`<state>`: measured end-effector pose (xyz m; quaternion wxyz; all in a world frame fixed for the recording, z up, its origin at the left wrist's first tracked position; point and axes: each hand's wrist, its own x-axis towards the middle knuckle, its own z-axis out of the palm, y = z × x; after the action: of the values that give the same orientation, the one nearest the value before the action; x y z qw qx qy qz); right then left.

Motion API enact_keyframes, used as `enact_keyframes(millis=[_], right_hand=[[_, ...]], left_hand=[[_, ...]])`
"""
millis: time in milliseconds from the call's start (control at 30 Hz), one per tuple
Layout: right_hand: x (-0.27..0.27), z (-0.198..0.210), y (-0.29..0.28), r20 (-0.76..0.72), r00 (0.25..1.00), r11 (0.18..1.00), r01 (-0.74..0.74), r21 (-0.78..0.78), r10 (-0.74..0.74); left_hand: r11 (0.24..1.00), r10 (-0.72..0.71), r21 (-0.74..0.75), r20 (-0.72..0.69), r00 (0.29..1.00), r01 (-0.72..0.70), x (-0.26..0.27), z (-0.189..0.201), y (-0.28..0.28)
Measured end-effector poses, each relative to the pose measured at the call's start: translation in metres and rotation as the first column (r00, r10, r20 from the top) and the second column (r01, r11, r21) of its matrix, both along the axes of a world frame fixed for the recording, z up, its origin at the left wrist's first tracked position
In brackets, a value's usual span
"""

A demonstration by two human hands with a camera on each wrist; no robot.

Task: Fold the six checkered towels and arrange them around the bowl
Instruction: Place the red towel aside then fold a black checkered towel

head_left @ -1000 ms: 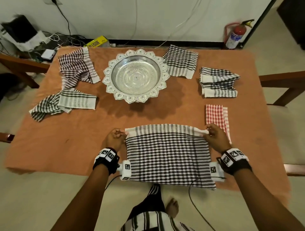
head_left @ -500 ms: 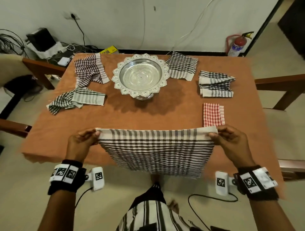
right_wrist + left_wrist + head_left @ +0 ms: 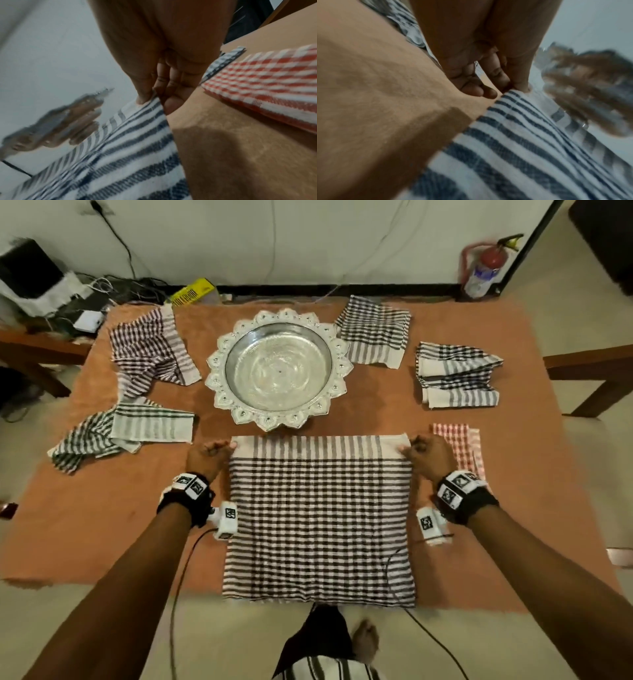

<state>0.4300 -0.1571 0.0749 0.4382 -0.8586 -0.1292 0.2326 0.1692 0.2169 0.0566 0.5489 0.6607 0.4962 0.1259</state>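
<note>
1. The surface [image 3: 102,525] is covered with an orange cloth and carries all the task's things. The silver bowl [image 3: 278,368] stands at its far middle.
2. The black checkered towel [image 3: 318,522] lies flat and open on the near part of the surface, its far edge just in front of the bowl and its near edge at the surface's border. I judge that the step in hand is spreading this towel out flat, ready for its first fold.
3. Other towels lie around the bowl: two loose ones on the left, two on the right, and a small folded red towel [image 3: 457,446] just beside the right hand.
4. The left hand [image 3: 208,455] pinches the far left corner of the towel; the right hand [image 3: 428,455] pinches the far right corner.
5. The next move probably calls for both hands to bring the far edge onto the near edge, with the corners matched.
</note>
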Motion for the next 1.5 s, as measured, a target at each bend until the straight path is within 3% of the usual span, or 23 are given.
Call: enact_keyframes(millis=[67,167,300,500,633,733,800,900,1000,1100,1200,1333,1400,1500], right_hand=[[0.011,-0.014,0.006,0.060,0.996,0.986,-0.054,-0.158,0.064],[0.026,-0.027,0.014,0.059,0.995,0.963,-0.059,-0.263,0.077],[0.042,-0.039,0.024,0.076,0.990,0.941,-0.090,-0.327,0.121],[0.050,-0.047,0.031,0.072,0.993,0.941,-0.069,-0.332,0.098],[0.042,-0.034,0.022,0.115,0.988,0.943,-0.064,-0.325,0.107],[0.015,-0.003,-0.005,0.209,0.947,0.935,-0.173,-0.311,0.245],[-0.023,0.014,-0.038,0.293,0.871,0.905,-0.310,-0.292,0.394],[-0.096,0.014,-0.078,0.384,0.805,0.890,-0.374,-0.263,0.452],[-0.175,-0.014,-0.065,0.454,0.753,0.879,-0.390,-0.273,0.475],[-0.239,-0.050,-0.015,0.392,0.729,0.822,-0.437,-0.364,0.561],[-0.257,-0.072,0.003,0.335,0.763,0.814,-0.410,-0.411,0.553],[-0.251,-0.086,-0.018,0.298,0.747,0.762,-0.405,-0.505,0.594],[-0.246,-0.082,-0.025,0.272,0.789,0.771,-0.356,-0.528,0.551],[-0.238,-0.079,-0.042,0.270,0.826,0.770,-0.273,-0.577,0.495]], left_hand=[[0.993,-0.116,-0.006,-0.101,0.988,0.116,0.006,-0.019,0.017],[0.987,-0.163,-0.030,-0.179,0.970,0.160,0.018,-0.037,0.030],[0.988,-0.143,0.016,-0.239,0.960,0.151,0.031,-0.054,0.041],[0.999,0.000,0.039,-0.196,0.981,0.008,0.043,-0.049,0.021],[0.981,-0.079,0.153,-0.240,0.967,0.118,0.036,-0.037,0.009],[0.927,-0.185,0.273,-0.266,0.946,0.258,0.007,-0.009,-0.018],[0.818,-0.232,0.449,-0.316,0.920,0.360,-0.033,0.006,-0.050],[0.679,-0.291,0.561,-0.385,0.876,0.472,-0.091,0.003,-0.116],[0.706,-0.348,0.544,-0.291,0.891,0.454,-0.103,-0.018,-0.200],[0.679,-0.369,0.540,-0.334,0.867,0.497,-0.084,-0.046,-0.250],[0.624,-0.366,0.504,-0.487,0.793,0.598,-0.076,-0.064,-0.263],[0.531,-0.372,0.469,-0.620,0.691,0.706,-0.082,-0.069,-0.258],[0.522,-0.361,0.462,-0.642,0.676,0.717,-0.088,-0.068,-0.250],[0.566,-0.292,0.465,-0.659,0.693,0.680,-0.102,-0.066,-0.227]])
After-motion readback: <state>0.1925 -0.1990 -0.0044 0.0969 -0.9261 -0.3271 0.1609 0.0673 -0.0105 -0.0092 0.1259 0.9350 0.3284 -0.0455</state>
